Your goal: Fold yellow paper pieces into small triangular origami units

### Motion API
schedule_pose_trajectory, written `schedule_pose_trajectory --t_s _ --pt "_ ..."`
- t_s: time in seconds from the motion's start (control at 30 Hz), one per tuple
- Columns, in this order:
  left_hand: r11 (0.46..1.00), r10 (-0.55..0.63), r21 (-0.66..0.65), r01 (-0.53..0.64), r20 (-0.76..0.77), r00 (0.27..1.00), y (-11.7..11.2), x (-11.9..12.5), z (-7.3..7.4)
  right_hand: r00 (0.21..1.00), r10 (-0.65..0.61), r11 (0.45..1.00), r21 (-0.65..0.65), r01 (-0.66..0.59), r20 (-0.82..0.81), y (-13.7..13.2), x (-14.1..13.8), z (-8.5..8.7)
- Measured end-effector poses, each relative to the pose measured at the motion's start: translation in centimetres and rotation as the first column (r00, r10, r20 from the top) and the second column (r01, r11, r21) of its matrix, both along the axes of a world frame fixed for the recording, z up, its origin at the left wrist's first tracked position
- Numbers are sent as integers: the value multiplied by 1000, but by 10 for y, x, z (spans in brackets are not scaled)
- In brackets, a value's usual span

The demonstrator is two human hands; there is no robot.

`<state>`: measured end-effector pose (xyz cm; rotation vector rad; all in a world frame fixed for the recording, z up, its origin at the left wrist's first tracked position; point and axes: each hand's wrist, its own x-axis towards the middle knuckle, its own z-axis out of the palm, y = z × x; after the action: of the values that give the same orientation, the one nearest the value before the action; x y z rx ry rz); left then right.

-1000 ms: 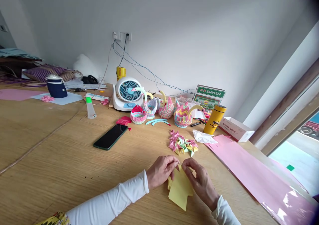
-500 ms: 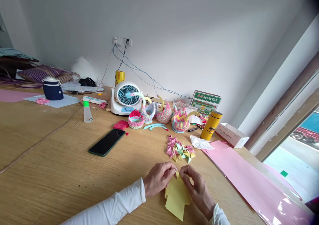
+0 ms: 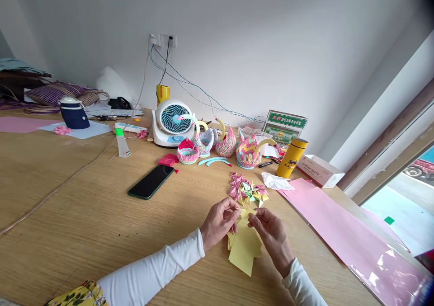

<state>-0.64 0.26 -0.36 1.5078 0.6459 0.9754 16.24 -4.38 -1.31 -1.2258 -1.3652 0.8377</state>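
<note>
Between the fingertips of both hands is a small piece of yellow paper [image 3: 248, 212], partly hidden by the fingers. My left hand [image 3: 222, 222] pinches its left side, and my right hand [image 3: 271, 231] pinches its right side. Below them a stack of yellow paper sheets [image 3: 243, 247] lies on the wooden table, its sheets fanned unevenly. Just beyond the fingers sits a pile of folded paper pieces [image 3: 249, 191] in pink, green and yellow.
Several folded-paper swans [image 3: 249, 154] stand at the back beside a small fan [image 3: 174, 123]. A phone [image 3: 151, 181] lies left of centre. On the right are a yellow bottle [image 3: 292, 157], a sticky note box [image 3: 320, 170] and pink sheets [image 3: 339, 224]. A glue bottle [image 3: 122, 143] stands left.
Both hands have lifted slightly away from the stack, and the small yellow paper now shows between their fingertips. The camera view has tilted down a little.
</note>
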Motion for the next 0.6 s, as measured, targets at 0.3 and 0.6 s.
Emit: schedule_pose_trajectory --t_s 0.3,0.6 --pt "989 -58 -132 60 23 998 -3 2 2 1000 24 999 -23 -24 3 -3 -7 2" --pt "979 -105 -168 112 52 993 -3 1 2 995 18 1000 -19 -20 -94 -5 -10 8"
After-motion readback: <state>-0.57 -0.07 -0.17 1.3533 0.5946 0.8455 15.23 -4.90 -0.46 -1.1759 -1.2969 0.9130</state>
